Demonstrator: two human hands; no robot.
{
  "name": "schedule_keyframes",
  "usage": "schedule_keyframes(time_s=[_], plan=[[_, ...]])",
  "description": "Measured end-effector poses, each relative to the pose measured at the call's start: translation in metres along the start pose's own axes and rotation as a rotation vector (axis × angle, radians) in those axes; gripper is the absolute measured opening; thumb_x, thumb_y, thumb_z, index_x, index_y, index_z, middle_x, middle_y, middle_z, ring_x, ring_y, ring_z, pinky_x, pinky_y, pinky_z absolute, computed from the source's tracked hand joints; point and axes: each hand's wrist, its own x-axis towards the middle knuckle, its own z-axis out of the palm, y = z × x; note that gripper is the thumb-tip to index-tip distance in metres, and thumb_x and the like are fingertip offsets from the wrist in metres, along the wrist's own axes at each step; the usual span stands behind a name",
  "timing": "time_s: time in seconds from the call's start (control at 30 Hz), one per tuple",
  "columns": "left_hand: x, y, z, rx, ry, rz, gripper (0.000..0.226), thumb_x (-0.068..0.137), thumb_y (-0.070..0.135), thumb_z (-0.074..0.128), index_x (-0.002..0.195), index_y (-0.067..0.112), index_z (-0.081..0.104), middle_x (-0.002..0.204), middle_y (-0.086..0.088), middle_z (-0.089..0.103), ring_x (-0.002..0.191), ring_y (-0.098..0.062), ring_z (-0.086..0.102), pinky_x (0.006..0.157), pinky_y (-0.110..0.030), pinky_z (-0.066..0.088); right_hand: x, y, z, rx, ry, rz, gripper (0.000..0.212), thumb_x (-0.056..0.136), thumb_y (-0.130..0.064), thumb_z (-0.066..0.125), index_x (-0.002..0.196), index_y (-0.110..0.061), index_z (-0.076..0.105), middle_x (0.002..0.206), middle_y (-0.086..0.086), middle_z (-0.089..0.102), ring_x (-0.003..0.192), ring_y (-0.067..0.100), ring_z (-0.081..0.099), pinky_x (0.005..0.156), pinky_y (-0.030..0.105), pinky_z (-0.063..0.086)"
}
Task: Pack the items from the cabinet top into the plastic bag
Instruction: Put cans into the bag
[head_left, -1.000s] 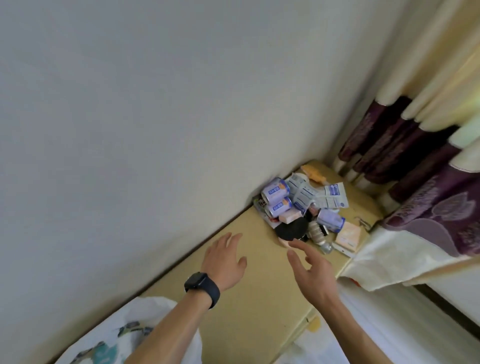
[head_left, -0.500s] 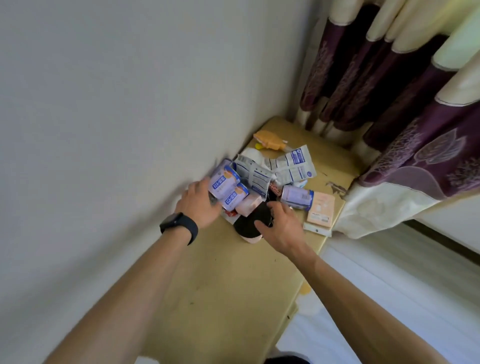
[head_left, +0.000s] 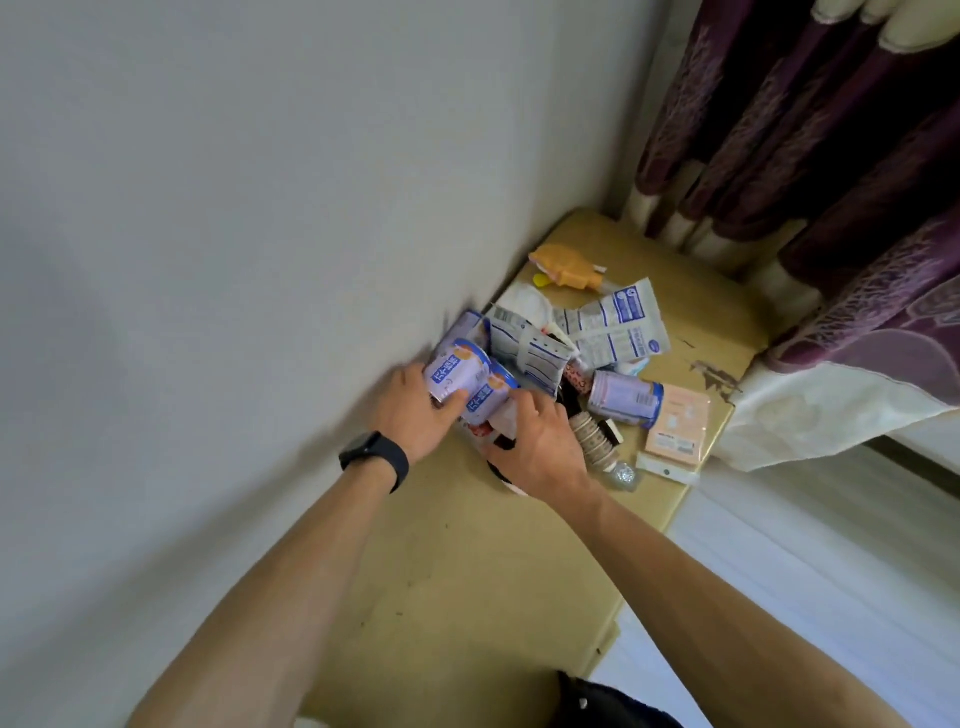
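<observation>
On the beige cabinet top (head_left: 467, 582), a heap of small items lies against the wall. My left hand (head_left: 410, 415) grips a lilac can (head_left: 457, 370) at the heap's left edge, thumb across its front. My right hand (head_left: 540, 447) curls its fingers round a second lilac can (head_left: 491, 399) just beside it, covering a black round item (head_left: 497, 472). A third lilac can (head_left: 623, 397) lies on its side to the right. White sachets (head_left: 613, 322), an orange item (head_left: 566, 265) and a pink packet (head_left: 675, 426) lie further back and right. The plastic bag is out of view.
The grey wall runs along the cabinet's left side. Purple and cream curtains (head_left: 831, 218) hang over the far right corner. A brown ribbed roll (head_left: 592, 441) and a small clear bottle (head_left: 621, 475) lie by my right hand. White floor lies to the right.
Both hands have reached from the bare cabinet top into the heap. My left hand has closed on the upper can; my right has shifted from the black round item onto the second can.
</observation>
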Motion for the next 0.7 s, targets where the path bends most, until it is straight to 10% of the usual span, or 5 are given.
schedule_keyframes(time_s=[0.33, 0.5, 0.7], plan=[[-0.191, -0.153, 0.000, -0.550, 0.151, -0.571, 0.055, 0.067, 0.062, 0.075, 0.103, 0.023, 0.063, 0.102, -0.014, 0.066, 0.083, -0.020, 0.067, 0.064, -0.033, 0.057, 0.042, -0.036, 0.017, -0.626, -0.183, -0.212, 0.061, 0.089, -0.039, 0.061, 0.142, -0.032, 0.033, 0.154, 0.011, 0.020, 0.131, 0.044, 0.031, 0.107, 0.053, 0.031], [-0.287, -0.127, -0.043, -0.769, 0.405, -0.638, 0.021, 0.074, 0.024, 0.083, 0.086, 0.027, 0.065, 0.081, 0.009, 0.074, 0.071, -0.015, 0.069, 0.064, -0.040, 0.058, 0.049, -0.051, 0.025, -0.779, -0.155, -0.160, 0.065, 0.089, -0.038, 0.062, 0.145, -0.035, 0.029, 0.148, 0.013, 0.024, 0.124, 0.044, 0.035, 0.101, 0.054, 0.035], [-0.357, -0.158, -0.037, -0.845, 0.549, -0.753, 0.035, 0.078, 0.019, 0.081, 0.097, 0.028, 0.053, 0.096, -0.002, 0.069, 0.078, -0.021, 0.071, 0.067, -0.041, 0.060, 0.046, -0.049, 0.021, -0.903, -0.104, -0.211, 0.066, 0.087, -0.040, 0.061, 0.145, -0.039, 0.029, 0.144, 0.014, 0.025, 0.122, 0.044, 0.036, 0.099, 0.050, 0.038]])
